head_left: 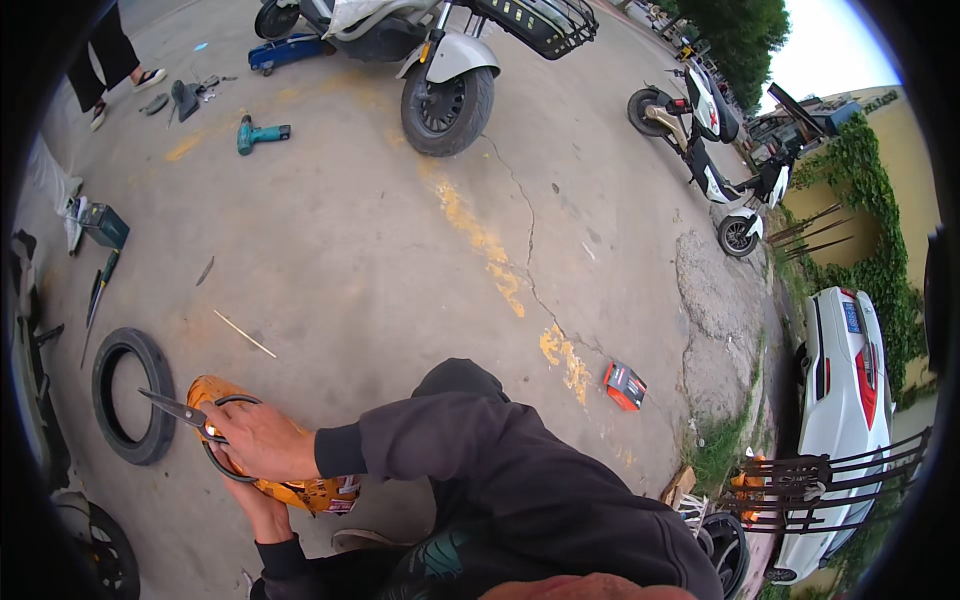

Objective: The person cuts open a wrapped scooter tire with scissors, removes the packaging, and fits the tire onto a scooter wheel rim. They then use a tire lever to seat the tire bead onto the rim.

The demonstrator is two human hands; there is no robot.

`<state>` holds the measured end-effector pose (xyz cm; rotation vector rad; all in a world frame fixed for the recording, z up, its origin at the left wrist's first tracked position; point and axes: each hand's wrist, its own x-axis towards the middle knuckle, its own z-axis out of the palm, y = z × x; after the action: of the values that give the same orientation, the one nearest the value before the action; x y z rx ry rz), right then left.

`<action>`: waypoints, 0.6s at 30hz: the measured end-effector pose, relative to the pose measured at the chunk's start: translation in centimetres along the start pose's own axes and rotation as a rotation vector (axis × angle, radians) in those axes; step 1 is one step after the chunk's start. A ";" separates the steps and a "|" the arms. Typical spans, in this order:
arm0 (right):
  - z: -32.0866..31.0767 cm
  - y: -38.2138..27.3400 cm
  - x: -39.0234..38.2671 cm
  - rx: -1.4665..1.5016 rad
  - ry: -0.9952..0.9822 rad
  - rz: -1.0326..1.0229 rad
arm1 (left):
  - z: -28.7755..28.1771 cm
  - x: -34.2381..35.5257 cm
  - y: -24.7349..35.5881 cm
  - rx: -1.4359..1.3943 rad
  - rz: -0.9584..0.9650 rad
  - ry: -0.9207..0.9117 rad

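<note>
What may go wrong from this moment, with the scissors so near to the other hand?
The black-handled metal scissors in the right hand might slip and nick the left hand, which is close by at the orange printed plastic wrapping. Also, the blades point toward the round black rubber tyre on the ground, so a careless thrust could perhaps scratch it.

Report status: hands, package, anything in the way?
Right hand gripping scissors. Left hand at orange package, fingers partly hidden. Black tyre close by, left of package.
</note>
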<state>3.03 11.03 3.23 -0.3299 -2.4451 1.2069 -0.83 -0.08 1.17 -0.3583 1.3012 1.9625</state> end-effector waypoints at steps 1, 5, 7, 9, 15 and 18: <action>-0.1 0.1 -0.1 -0.008 -0.011 0.008 | -0.1 0.1 -0.1 0.008 -0.002 0.002; -0.2 0.1 0.3 -0.022 -0.044 0.029 | 0.1 0.4 -0.2 -0.016 0.022 -0.035; 0.0 -0.5 0.4 0.013 -0.044 0.042 | -2.0 1.5 -0.4 -0.004 0.040 -0.072; -0.5 -0.3 0.5 0.025 -0.033 0.075 | -1.0 1.0 -0.1 0.032 0.048 -0.021; -0.8 -0.3 0.5 -0.009 -0.044 0.085 | 0.0 0.7 0.1 0.005 0.004 -0.043; -0.6 -0.2 0.4 -0.001 -0.046 0.086 | 0.2 0.1 0.4 0.005 0.001 -0.031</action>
<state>2.93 11.46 3.80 -0.4165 -2.4934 1.2623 -1.11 0.07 1.50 -0.3238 1.2869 1.9574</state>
